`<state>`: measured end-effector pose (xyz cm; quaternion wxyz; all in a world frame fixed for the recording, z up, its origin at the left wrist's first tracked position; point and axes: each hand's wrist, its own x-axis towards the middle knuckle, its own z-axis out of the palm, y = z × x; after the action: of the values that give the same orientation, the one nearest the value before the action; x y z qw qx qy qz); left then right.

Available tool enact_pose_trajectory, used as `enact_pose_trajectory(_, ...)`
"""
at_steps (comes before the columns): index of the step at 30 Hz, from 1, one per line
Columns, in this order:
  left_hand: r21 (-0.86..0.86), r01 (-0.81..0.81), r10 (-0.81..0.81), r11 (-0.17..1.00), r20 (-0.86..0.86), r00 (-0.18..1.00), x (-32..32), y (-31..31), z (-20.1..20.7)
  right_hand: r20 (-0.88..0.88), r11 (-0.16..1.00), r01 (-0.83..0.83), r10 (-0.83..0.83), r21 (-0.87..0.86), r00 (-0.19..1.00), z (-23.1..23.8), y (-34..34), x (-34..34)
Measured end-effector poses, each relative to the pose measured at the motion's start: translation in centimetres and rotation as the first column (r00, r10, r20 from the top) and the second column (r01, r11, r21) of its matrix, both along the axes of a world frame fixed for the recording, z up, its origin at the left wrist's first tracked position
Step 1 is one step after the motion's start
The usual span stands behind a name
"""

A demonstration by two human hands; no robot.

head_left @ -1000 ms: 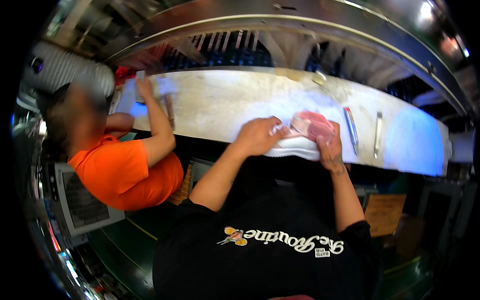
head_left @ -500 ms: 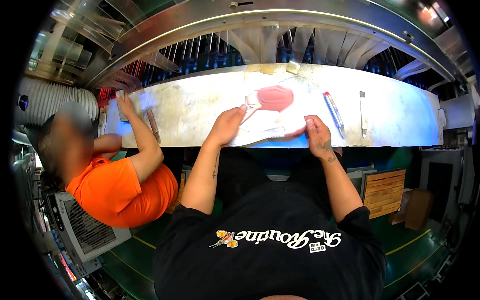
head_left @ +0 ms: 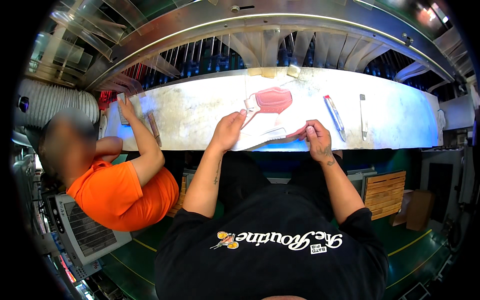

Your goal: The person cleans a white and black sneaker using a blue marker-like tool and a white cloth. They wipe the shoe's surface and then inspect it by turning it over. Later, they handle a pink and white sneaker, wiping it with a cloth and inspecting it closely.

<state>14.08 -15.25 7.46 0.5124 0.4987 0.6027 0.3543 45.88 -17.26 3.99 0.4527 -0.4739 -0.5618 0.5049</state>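
A pink-and-white shoe is between my two hands, near the front edge of the white worktop. Its pale sole edge faces me, and much of the white part is washed out by glare. My left hand grips the left end, thumb on top and fingers mostly hidden. At the right end, my right hand pinches the pink edge between thumb and fingers. Right of the shoe lies a slim tool with a red tip. Farther right is a narrow metal tool.
On my left sits a co-worker in an orange shirt, one hand on a grey block. A brown strip-like tool lies between us. Clear plastic flaps hang along the worktop's far edge. A wooden slatted panel stands below right.
The shoe looks sharper and sits almost where it was. My right hand has shifted slightly down in the picture, still holding the pink edge. My left hand keeps its grip.
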Motion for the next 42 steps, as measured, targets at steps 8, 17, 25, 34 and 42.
enact_pose_trajectory(8, 0.009, 0.023, -0.022, 1.0, -0.059, 0.998, -0.6, 0.3, -1.1, -0.019, 1.0, 0.002, -0.002, -0.004, 1.0, 0.0, 0.0, 0.0)
enact_pose_trajectory(17, 0.06, 0.039, -0.03, 0.997, -0.145, 0.989, -0.3, 0.4, -0.6, 0.001, 1.0, 0.003, -0.003, -0.012, 1.0, 0.0, 0.0, -0.1)
enact_pose_trajectory(25, 0.041, 0.046, -0.037, 0.998, -0.197, 0.98, -0.1, 0.7, -0.2, -0.014, 1.0, 0.026, -0.026, -0.008, 1.0, -0.3, -0.1, -0.1)
enact_pose_trajectory(34, 0.058, 0.07, -0.053, 0.996, -0.264, 0.963, 0.4, 0.4, 0.9, 0.096, 0.998, 0.061, -0.059, -0.022, 0.994, -0.8, 0.1, -0.1)
enact_pose_trajectory(42, 0.024, 0.078, -0.068, 0.997, -0.29, 0.955, 0.4, 0.6, 1.5, 0.028, 0.998, 0.037, -0.039, 0.056, 0.999, -0.2, 0.4, -0.8)
